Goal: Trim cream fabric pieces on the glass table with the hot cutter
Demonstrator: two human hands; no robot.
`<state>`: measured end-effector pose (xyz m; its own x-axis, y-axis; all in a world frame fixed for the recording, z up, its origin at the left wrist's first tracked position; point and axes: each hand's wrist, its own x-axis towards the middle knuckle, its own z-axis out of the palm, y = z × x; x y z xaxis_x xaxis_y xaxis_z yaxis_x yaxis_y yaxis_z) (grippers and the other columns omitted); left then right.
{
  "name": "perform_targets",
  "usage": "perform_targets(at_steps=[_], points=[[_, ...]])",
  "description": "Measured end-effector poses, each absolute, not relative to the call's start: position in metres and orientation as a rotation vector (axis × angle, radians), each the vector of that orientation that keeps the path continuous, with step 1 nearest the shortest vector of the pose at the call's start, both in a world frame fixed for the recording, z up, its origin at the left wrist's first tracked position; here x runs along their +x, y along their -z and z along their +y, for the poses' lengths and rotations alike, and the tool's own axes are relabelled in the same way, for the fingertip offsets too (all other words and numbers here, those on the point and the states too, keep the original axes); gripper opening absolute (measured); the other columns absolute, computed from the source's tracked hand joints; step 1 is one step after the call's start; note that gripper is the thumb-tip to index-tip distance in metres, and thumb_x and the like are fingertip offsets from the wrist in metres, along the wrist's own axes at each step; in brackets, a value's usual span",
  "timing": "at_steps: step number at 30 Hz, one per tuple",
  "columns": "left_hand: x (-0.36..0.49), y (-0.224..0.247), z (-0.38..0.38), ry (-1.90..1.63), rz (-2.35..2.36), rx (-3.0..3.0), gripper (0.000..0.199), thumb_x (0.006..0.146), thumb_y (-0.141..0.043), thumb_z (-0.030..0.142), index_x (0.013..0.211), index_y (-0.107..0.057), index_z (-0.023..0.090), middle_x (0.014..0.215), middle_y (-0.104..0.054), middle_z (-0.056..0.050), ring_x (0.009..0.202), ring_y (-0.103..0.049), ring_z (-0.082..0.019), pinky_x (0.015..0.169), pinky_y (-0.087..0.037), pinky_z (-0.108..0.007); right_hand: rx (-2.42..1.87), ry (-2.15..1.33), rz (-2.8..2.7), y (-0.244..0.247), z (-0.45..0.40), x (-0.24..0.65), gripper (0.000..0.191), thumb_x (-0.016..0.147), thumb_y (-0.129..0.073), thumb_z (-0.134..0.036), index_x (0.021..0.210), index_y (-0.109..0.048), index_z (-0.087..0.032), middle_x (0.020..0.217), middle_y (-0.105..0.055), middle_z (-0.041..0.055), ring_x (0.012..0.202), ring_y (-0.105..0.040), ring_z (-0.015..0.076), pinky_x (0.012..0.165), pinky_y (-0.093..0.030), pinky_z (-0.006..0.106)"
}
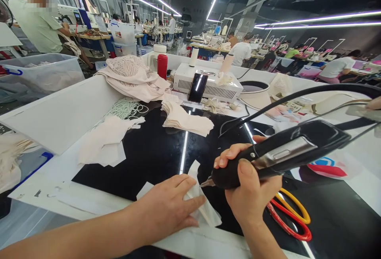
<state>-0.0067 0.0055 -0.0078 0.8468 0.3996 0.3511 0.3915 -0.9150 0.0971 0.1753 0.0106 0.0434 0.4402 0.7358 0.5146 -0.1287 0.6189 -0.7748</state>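
My right hand is wrapped round a black handheld tool with a silver lever and a cable at its rear. Its narrow metal tip points left and meets or hovers just over a small white fabric piece on the black tabletop. On that fabric lies my left hand, fingers spread and pressing down beside the tip. Scissors with red and yellow handles rest to the right, partly behind my right wrist. A stack of cream fabric pieces sits farther back, and more pale pieces lie at the left.
Behind the black surface stand a white machine box, a phone, a red bottle and a fabric heap. The tool's black cable arches across the right. Several people work at distant tables.
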Motion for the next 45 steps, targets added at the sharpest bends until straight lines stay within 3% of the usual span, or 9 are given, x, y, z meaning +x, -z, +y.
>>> perform_targets(at_steps=[3, 6, 9, 12, 19, 24, 45], points=[[-0.007, 0.005, 0.017, -0.522, 0.594, 3.071, 0.036, 0.101, -0.071, 0.040, 0.124, -0.064, 0.013, 0.116, -0.067, -0.010, 0.113, -0.065, -0.024, 0.103, -0.054, -0.035, -0.728, -0.600, -0.981, -0.043, 0.011, 0.175, 0.043, 0.087, -0.080, -0.030, 0.122, -0.057, -0.028, 0.080, -0.067, -0.0048, 0.059, -0.064, 0.0138, 0.057, -0.057, 0.032], [-0.008, 0.002, 0.036, -0.505, 0.449, 3.160, 0.029, 0.102, -0.070, 0.038, 0.115, -0.065, 0.012, 0.103, -0.069, -0.005, 0.104, -0.067, -0.022, 0.110, -0.051, -0.039, -0.738, -0.607, -0.977, -0.042, 0.012, 0.175, 0.043, 0.086, -0.080, -0.030, 0.122, -0.056, -0.028, 0.080, -0.067, -0.0048, 0.059, -0.064, 0.0140, 0.057, -0.057, 0.032], [-0.009, 0.001, 0.051, -0.583, 0.278, 3.192, 0.023, 0.108, -0.061, 0.035, 0.115, -0.065, 0.013, 0.111, -0.071, -0.006, 0.114, -0.065, -0.021, 0.123, -0.040, -0.043, -0.750, -0.611, -0.972, -0.042, 0.012, 0.175, 0.044, 0.086, -0.080, -0.030, 0.122, -0.055, -0.028, 0.080, -0.066, -0.0051, 0.059, -0.063, 0.0139, 0.058, -0.057, 0.033], [-0.012, 0.002, 0.061, -0.611, 0.154, 3.176, 0.023, 0.112, -0.053, 0.031, 0.119, -0.064, 0.013, 0.126, -0.070, -0.008, 0.126, -0.061, -0.019, 0.126, -0.035, -0.039, -0.745, -0.600, -0.968, -0.042, 0.011, 0.175, 0.044, 0.086, -0.080, -0.031, 0.122, -0.055, -0.027, 0.080, -0.066, -0.0050, 0.059, -0.062, 0.0135, 0.057, -0.057, 0.033], [-0.019, -0.001, 0.068, -0.436, 0.204, 3.108, 0.016, 0.108, -0.060, 0.033, 0.111, -0.063, 0.017, 0.123, -0.070, -0.008, 0.112, -0.068, -0.019, 0.117, -0.047, -0.038, -0.727, -0.614, -0.978, -0.041, 0.010, 0.175, 0.043, 0.087, -0.080, -0.030, 0.122, -0.056, -0.027, 0.081, -0.067, -0.0046, 0.060, -0.064, 0.0141, 0.058, -0.057, 0.033], [-0.025, 0.000, 0.067, -0.445, 0.243, 3.039, 0.019, 0.104, -0.066, 0.032, 0.115, -0.063, 0.017, 0.127, -0.067, -0.010, 0.116, -0.066, -0.022, 0.109, -0.053, -0.035, -0.723, -0.612, -0.983, -0.041, 0.009, 0.175, 0.042, 0.087, -0.080, -0.029, 0.122, -0.056, -0.027, 0.080, -0.067, -0.0047, 0.059, -0.065, 0.0144, 0.058, -0.057, 0.033], [-0.025, 0.008, 0.062, -0.475, 0.304, 3.002, 0.022, 0.107, -0.061, 0.033, 0.120, -0.064, 0.017, 0.132, -0.066, -0.011, 0.118, -0.066, -0.023, 0.108, -0.053, -0.037, -0.716, -0.572, -0.912, -0.047, 0.028, 0.166, 0.041, 0.083, -0.079, -0.026, 0.117, -0.057, -0.027, 0.074, -0.068, -0.0071, 0.054, -0.063, 0.0134, 0.053, -0.057, 0.031]])
